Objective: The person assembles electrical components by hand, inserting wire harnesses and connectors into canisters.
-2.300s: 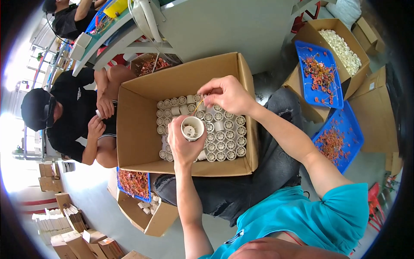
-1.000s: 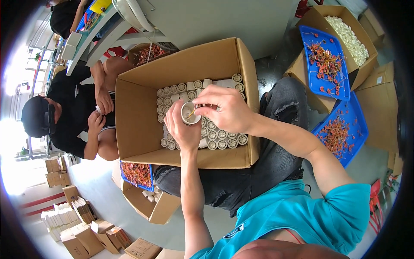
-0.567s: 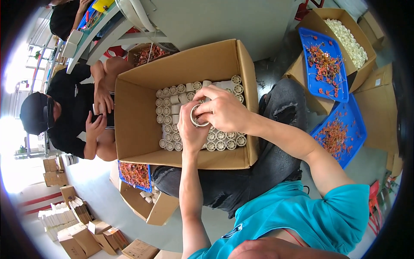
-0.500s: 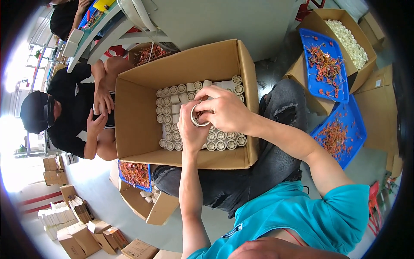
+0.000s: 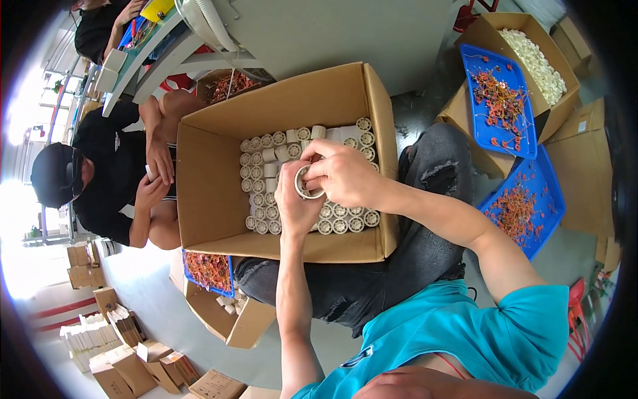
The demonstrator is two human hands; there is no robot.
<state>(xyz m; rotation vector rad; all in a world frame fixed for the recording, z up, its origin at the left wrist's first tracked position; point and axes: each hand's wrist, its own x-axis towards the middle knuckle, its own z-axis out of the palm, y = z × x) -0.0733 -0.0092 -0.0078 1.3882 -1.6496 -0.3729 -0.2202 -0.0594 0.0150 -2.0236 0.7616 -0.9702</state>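
My left hand (image 5: 296, 199) is wrapped round a white plastic cup-like cylinder (image 5: 300, 189), its round mouth facing up. The fingers of my right hand (image 5: 339, 171) are bent together and reach into that mouth; what they pinch, if anything, is hidden. Both hands are above an open cardboard box (image 5: 279, 249) on my lap. Inside the box stand rows of similar white cylinders (image 5: 258, 158), most showing ribbed round ends and a few lying on their sides. My hands cover the middle of the rows.
Blue trays (image 5: 488, 141) of red-orange wired parts (image 5: 498, 100) stand at the right, beside a carton of white pieces (image 5: 535, 60). Another wired-parts tray (image 5: 207, 269) touches the box's near left. A co-worker (image 5: 106, 166) in black sits at the left, holding a white piece.
My right fingers have shifted slightly within the cylinder's mouth, and the ring has tipped a little. The co-worker's white piece has turned in their hands.
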